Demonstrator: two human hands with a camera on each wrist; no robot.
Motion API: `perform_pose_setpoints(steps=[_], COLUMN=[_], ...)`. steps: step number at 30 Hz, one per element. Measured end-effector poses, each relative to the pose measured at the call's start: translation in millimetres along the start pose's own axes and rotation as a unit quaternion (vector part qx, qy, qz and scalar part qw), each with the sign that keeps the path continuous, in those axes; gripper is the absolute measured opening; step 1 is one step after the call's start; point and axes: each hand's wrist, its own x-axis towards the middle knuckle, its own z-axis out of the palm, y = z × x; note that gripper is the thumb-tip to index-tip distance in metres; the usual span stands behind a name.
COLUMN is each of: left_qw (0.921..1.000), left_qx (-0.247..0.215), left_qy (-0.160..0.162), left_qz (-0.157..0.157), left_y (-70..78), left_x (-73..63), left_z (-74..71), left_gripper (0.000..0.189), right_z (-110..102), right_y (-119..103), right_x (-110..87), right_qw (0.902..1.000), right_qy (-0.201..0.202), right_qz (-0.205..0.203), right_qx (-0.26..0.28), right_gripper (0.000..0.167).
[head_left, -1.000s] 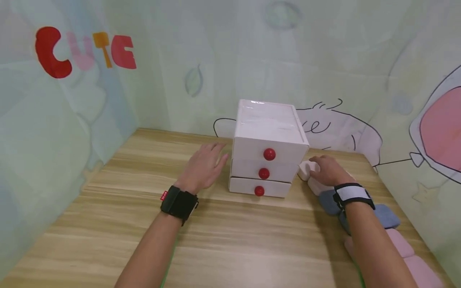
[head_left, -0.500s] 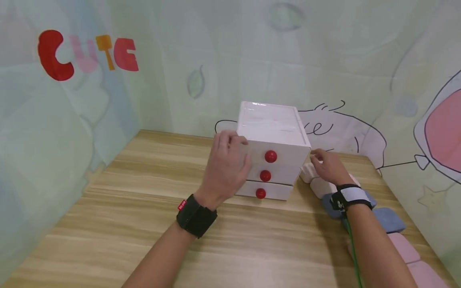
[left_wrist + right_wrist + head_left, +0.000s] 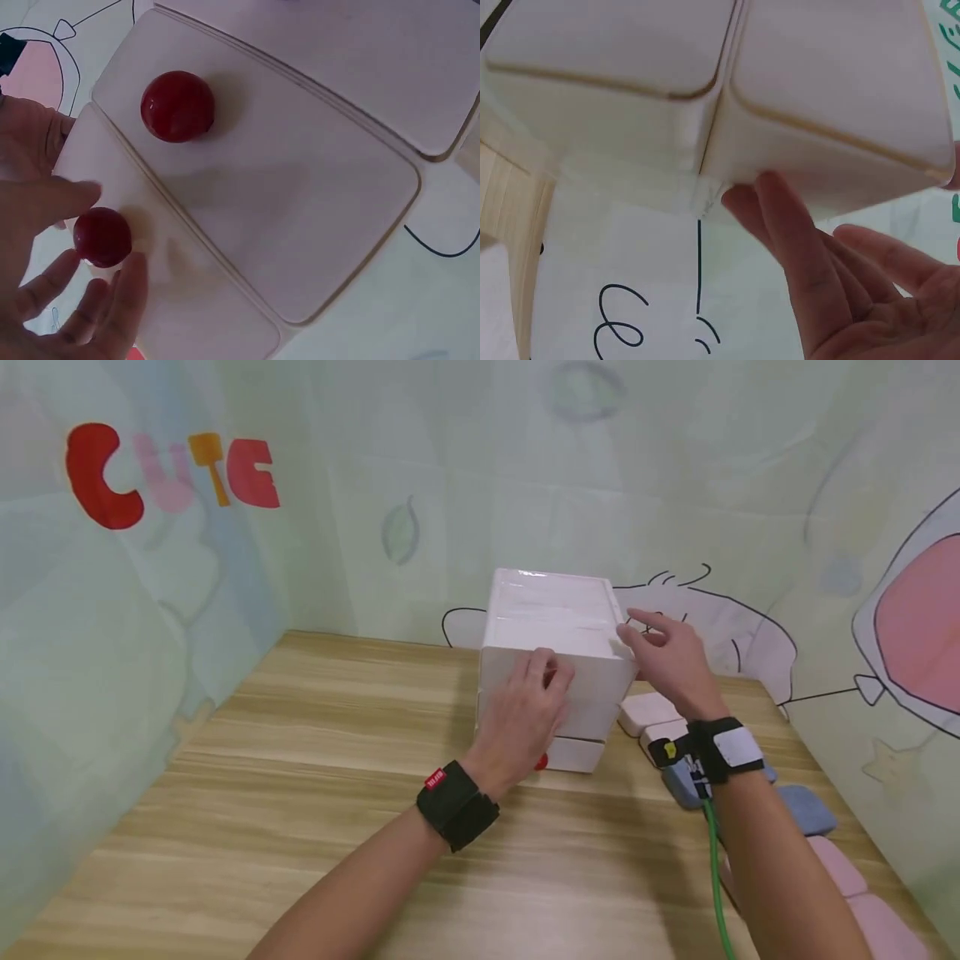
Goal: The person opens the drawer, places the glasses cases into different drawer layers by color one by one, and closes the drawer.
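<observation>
A white three-drawer cabinet (image 3: 555,610) with round red knobs stands on the table. My left hand (image 3: 525,714) is at the front of its top drawer. In the left wrist view, my thumb and fingers are spread around the top drawer's red knob (image 3: 103,237), with a gap between thumb and knob. The middle drawer's knob (image 3: 178,106) shows beside it. My right hand (image 3: 671,660) is at the cabinet's upper right edge. In the right wrist view, its extended fingertips (image 3: 772,187) lie at the side wall and seem to touch it. All drawers look closed.
White cushion-like blocks (image 3: 648,710), blue ones (image 3: 806,810) and pink ones (image 3: 885,927) lie in a row along the right side of the wooden table (image 3: 322,727). A printed cloth backdrop (image 3: 337,485) rises behind. A green cable (image 3: 716,877) hangs from my right wrist.
My left hand has moved right, from beside the cabinet to its top knob. My right hand has lifted off the white blocks up to the cabinet's right edge.
</observation>
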Motion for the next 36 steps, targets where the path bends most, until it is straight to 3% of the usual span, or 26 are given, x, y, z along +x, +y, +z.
perform_pose_setpoints(steps=[9,14,27,36], left_qw=[0.9997,0.9995,0.9991,0.9970], left_qx=[-0.005,-0.025,-0.029,-0.069], left_qy=[-0.020,-0.010,0.017,0.026], left_qz=[0.012,0.017,0.026,0.025], left_y=[-3.4,-4.1,-0.2,0.5], left_x=[3.1,1.6,-2.8,-7.8], left_z=[4.3,6.3,5.5,3.1], left_gripper=[0.031,0.026,0.017,0.012], right_z=[7,10,1,1], right_y=[-4,-4,-4,-2], right_x=[-2.6,-3.6,-1.3,-0.7], right_qw=[0.9992,0.9991,0.9996,0.9995], right_qy=[0.019,0.026,-0.009,-0.011], right_qz=[0.010,0.010,0.026,0.030], right_qx=[-0.035,-0.031,-0.007,-0.005], right_gripper=[0.058,0.056,0.059,0.058])
